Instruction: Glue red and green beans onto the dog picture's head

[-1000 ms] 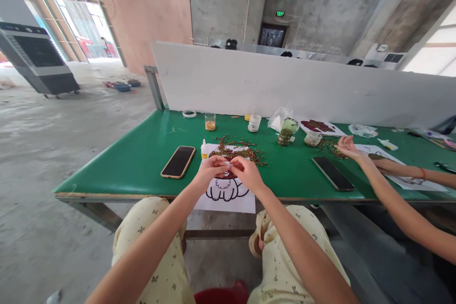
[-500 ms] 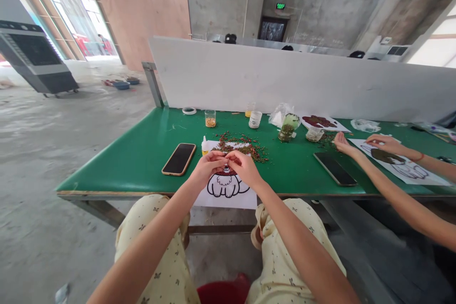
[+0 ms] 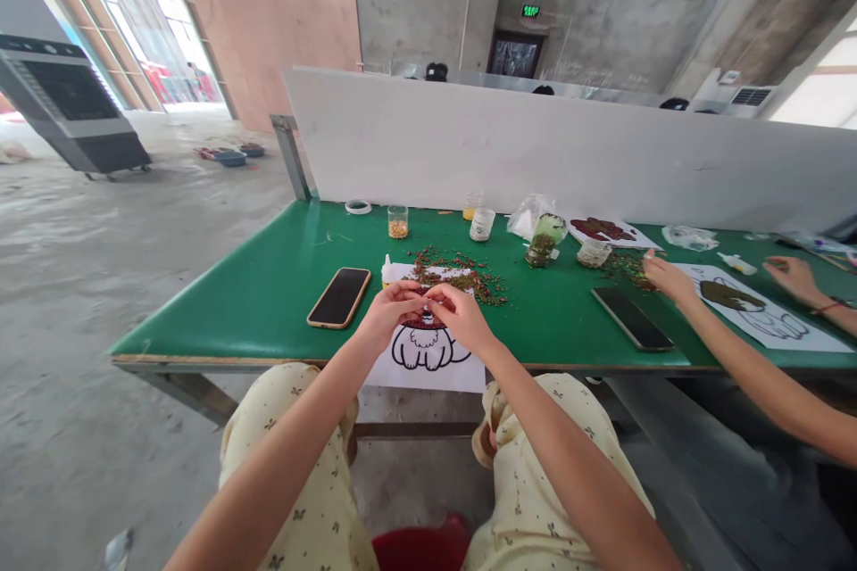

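A white sheet with a black-outlined animal drawing (image 3: 423, 350) lies at the table's front edge and overhangs it. Dark red bits cover part of the drawing's upper area. Over that area my left hand (image 3: 396, 305) and my right hand (image 3: 456, 308) meet, fingertips pinched close together. Whatever sits between the fingertips is too small to make out. Just beyond them, loose red and green beans (image 3: 461, 275) are scattered across the sheet's top and the table. A glue bottle (image 3: 387, 270) with a white nozzle stands behind my left hand, partly hidden.
On the green table (image 3: 234, 285) lie a phone (image 3: 339, 297) at left and a dark phone (image 3: 631, 318) at right. Behind stand a cup of yellow kernels (image 3: 397, 223) and a tipped jar (image 3: 544, 241). A co-worker's hands (image 3: 669, 277) reach in from the right beside another drawing (image 3: 769, 312).
My hands stay pinched together over the drawing with barely any shift. At right, the co-worker's hands have moved apart, away from their drawing, and a small glue bottle now shows there.
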`<state>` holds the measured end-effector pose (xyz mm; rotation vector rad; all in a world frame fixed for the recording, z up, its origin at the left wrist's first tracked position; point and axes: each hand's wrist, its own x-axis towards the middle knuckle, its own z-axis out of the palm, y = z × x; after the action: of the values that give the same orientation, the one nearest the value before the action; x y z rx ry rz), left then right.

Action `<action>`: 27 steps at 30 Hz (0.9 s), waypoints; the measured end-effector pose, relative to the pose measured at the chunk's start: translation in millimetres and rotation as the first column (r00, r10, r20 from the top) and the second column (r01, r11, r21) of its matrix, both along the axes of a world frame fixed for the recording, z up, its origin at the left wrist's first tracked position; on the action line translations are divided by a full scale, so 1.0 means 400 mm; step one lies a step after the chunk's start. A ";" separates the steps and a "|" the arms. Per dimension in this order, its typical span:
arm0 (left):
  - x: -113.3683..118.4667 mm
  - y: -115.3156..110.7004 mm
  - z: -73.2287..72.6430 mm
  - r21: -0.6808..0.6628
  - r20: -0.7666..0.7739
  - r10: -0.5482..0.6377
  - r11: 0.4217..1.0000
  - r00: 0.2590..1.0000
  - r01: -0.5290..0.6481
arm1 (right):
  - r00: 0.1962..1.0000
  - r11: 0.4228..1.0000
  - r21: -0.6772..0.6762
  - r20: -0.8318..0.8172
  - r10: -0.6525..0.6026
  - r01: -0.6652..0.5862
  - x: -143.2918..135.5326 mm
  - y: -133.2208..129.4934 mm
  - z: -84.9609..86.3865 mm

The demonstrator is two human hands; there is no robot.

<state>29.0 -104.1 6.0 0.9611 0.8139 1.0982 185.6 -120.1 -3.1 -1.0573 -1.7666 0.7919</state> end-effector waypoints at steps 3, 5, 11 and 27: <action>0.001 -0.005 0.004 0.011 -0.031 0.015 1.000 0.999 -0.015 | 1.000 1.000 -0.013 -0.016 -0.012 0.012 0.006 0.002 -0.005; 0.002 -0.006 0.003 0.020 -0.039 0.011 1.000 0.999 -0.010 | 1.000 1.000 -0.017 -0.025 -0.017 0.016 0.009 0.004 -0.009; 0.002 0.000 -0.005 0.002 0.016 -0.015 1.000 1.000 0.015 | 0.999 0.999 -0.015 -0.011 -0.033 0.033 0.015 0.007 -0.014; 0.004 0.007 -0.016 -0.051 0.004 -0.052 0.997 0.999 0.052 | 0.995 0.994 -0.042 -0.009 -0.100 0.100 0.050 -0.006 -0.008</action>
<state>30.4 -101.4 -0.4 0.9332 0.8062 1.0291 205.5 -122.4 -6.2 -1.1573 -1.6804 0.7738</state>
